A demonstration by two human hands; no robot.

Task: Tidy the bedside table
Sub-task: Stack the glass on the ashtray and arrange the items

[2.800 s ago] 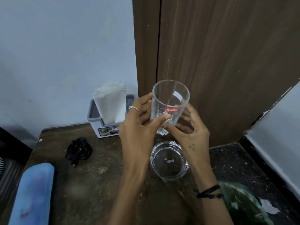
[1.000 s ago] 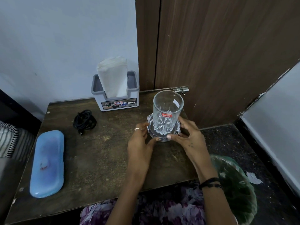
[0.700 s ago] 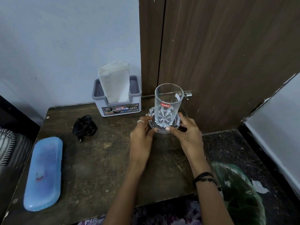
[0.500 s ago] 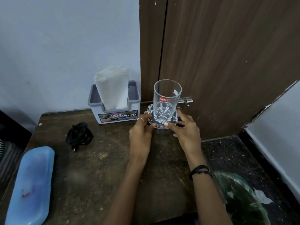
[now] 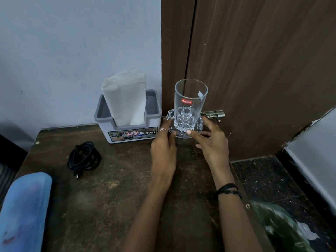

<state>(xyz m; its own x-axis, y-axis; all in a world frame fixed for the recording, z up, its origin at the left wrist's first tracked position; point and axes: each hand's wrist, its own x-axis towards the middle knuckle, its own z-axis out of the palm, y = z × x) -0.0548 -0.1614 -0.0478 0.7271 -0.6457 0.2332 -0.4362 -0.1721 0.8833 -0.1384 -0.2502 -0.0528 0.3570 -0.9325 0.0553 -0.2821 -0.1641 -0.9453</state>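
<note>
A clear tumbler (image 5: pixel 190 99) with a red label stands upright on a clear cut-glass dish (image 5: pixel 181 135) at the back right of the dark wooden bedside table (image 5: pixel 118 197). My left hand (image 5: pixel 163 148) touches the dish's left rim with its fingertips. My right hand (image 5: pixel 212 142) has its thumb on the front rim and its fingers spread along the right side. The dish sits just right of a grey tissue holder (image 5: pixel 131 132) with a white tissue (image 5: pixel 125 95) sticking up.
A coiled black cable (image 5: pixel 83 159) lies left of centre. A blue oblong case (image 5: pixel 23 211) rests at the table's front left. The brown wooden door (image 5: pixel 254 70) with a metal latch (image 5: pixel 214 114) stands right behind the dish. A green plastic bag (image 5: pixel 283 230) is on the floor.
The tumbler was lowered from mid-air onto the dish. Both hands then slid dish and tumbler back across the table to beside the tissue holder, near the door.
</note>
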